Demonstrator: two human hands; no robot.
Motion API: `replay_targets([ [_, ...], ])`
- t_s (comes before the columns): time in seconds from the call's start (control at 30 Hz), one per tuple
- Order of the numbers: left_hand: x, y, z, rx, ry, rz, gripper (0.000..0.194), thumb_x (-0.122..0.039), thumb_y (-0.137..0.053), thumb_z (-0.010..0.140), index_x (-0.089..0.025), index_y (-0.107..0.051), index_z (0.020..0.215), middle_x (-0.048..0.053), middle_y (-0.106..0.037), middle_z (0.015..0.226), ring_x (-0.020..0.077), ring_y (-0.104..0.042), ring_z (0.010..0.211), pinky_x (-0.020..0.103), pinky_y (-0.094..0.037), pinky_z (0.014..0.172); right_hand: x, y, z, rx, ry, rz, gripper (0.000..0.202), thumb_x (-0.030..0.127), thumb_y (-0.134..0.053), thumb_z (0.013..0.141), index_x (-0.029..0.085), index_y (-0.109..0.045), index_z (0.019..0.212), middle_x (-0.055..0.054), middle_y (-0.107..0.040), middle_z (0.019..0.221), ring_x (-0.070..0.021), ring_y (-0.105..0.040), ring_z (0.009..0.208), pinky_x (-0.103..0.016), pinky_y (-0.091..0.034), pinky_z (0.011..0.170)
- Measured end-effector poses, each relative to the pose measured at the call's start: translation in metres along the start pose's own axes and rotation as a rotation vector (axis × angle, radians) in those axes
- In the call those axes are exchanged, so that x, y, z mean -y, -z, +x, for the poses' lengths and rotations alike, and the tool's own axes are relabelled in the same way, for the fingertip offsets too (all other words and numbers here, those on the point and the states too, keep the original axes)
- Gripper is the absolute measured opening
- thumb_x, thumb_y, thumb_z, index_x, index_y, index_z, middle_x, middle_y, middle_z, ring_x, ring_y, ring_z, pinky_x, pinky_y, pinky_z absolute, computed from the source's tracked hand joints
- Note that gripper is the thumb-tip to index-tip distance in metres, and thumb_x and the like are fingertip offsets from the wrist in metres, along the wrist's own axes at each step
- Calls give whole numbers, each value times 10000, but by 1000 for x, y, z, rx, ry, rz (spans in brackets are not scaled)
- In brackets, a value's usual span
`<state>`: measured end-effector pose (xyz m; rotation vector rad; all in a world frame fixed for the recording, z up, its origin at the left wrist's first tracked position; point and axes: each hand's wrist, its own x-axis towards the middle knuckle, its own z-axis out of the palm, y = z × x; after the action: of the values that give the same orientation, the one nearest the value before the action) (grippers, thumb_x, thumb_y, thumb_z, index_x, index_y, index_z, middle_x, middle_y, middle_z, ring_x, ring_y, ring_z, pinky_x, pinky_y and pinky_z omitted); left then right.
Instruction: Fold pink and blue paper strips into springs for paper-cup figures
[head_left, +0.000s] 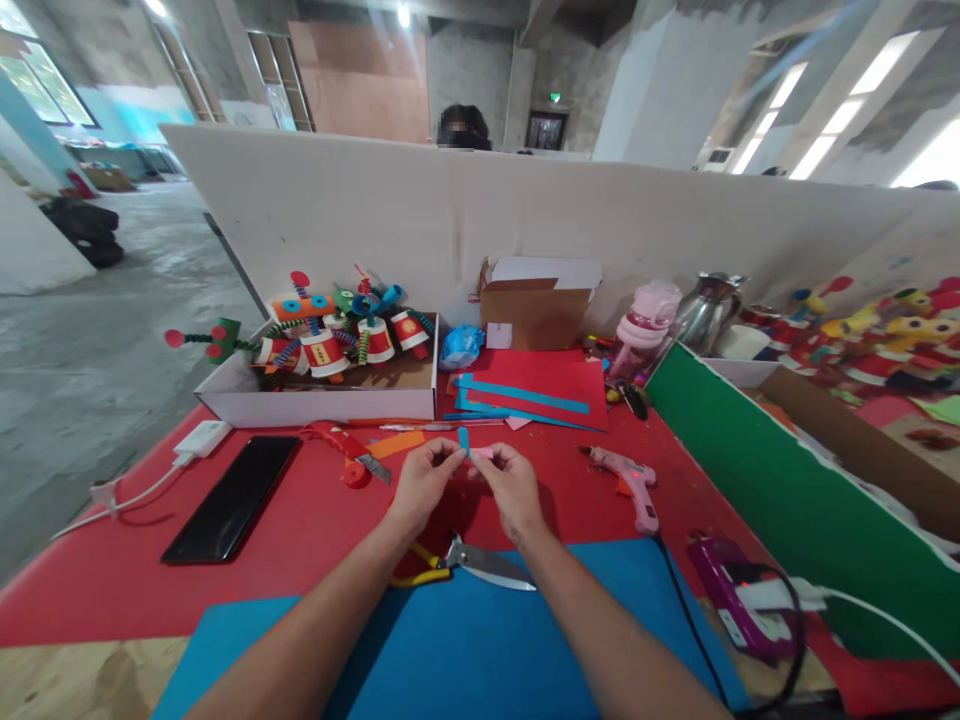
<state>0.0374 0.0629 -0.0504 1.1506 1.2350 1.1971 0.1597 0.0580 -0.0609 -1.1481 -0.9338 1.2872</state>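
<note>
Both hands meet above the red table covering [300,590]. My left hand [426,482] pinches a small blue paper strip [463,440] that stands up from its fingertips. In my right hand [513,490], closed at the fingertips, is a small pink paper strip [481,454] lying sideways against the blue one. Whether the two strips are joined I cannot tell. Below the hands, scissors with yellow handles [420,577] rest with their blades on a blue sheet [450,660]. To the right lies a pink glue gun [634,485], and left of the hands a utility knife [373,467].
A white box [315,408] holds several paper-cup figures [322,352]. A black phone [232,500] lies at left. Red sheets with blue strips [525,390], a pink bottle [646,325] and a green-sided box [780,500] stand around. A purple power unit [739,600] has cords attached.
</note>
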Motion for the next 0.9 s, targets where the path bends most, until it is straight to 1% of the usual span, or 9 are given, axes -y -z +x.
replay_targets([
  [0.1, 0, 1, 1, -43, 5, -35, 302, -444, -689, 653, -164, -577, 635, -40, -522, 543, 100, -443, 526, 225, -352, 534, 4, 4, 4, -84, 54, -27, 225, 399, -695, 665, 190, -613, 676, 8, -636, 578, -144, -589, 585, -255, -461, 593],
  [0.17, 0, 1, 1, -53, -11, -69, 306, -438, -693, 657, -166, -562, 608, -43, -508, 528, 98, -438, 522, 226, -351, 534, 6, 6, 7, -176, 74, 40, 236, 413, -691, 664, 193, -607, 680, 15, -623, 575, -138, -580, 584, -253, -457, 593],
  [0.23, 0, 1, 2, -48, -26, -112, 305, -425, -694, 664, -165, -551, 589, -44, -502, 522, 93, -433, 521, 223, -354, 538, 7, 8, 10, -199, 44, 136, 247, 411, -712, 634, 193, -605, 679, 25, -613, 590, -121, -565, 570, -248, -457, 593],
  [0.27, 1, 1, 1, -40, -28, -136, 303, -418, -697, 664, -164, -552, 588, -45, -501, 522, 90, -432, 521, 221, -355, 540, 6, 8, 10, -168, 4, 177, 255, 402, -731, 607, 192, -607, 678, 31, -609, 597, -112, -555, 557, -247, -461, 593],
  [0.37, 3, -1, 1, -3, -9, -189, 288, -405, -719, 646, -158, -575, 619, -43, -525, 547, 86, -445, 530, 219, -364, 552, 4, 5, 8, 11, -126, 244, 266, 361, -775, 536, 189, -619, 667, 45, -591, 588, -95, -533, 529, -252, -480, 609],
  [0.47, 4, -2, 0, 27, 12, -196, 289, -412, -724, 637, -152, -598, 647, -32, -556, 573, 92, -465, 540, 224, -373, 557, 3, 1, 5, 100, -165, 275, 253, 329, -783, 521, 188, -624, 659, 50, -585, 591, -87, -531, 545, -244, -487, 633],
  [0.57, 2, -3, -1, 19, 3, -165, 289, -410, -729, 628, -146, -611, 639, -25, -571, 570, 91, -467, 540, 222, -373, 559, 4, -1, 3, 111, -172, 300, 266, 317, -793, 509, 193, -627, 675, 48, -596, 628, -84, -531, 556, -243, -490, 647],
  [0.77, -3, -3, -2, 7, 4, -125, 271, -398, -727, 622, -148, -623, 638, -15, -595, 577, 96, -481, 549, 220, -379, 561, 4, -1, 2, 111, -146, 275, 279, 355, -796, 524, 200, -617, 670, 43, -593, 636, -95, -537, 570, -263, -496, 671],
  [0.9, 0, -4, -3, 9, 33, -153, 284, -411, -720, 630, -150, -609, 636, -12, -590, 574, 97, -486, 543, 222, -386, 560, 1, -3, 1, 85, -101, 231, 281, 392, -777, 558, 202, -621, 694, 31, -601, 624, -112, -554, 584, -258, -488, 633],
])
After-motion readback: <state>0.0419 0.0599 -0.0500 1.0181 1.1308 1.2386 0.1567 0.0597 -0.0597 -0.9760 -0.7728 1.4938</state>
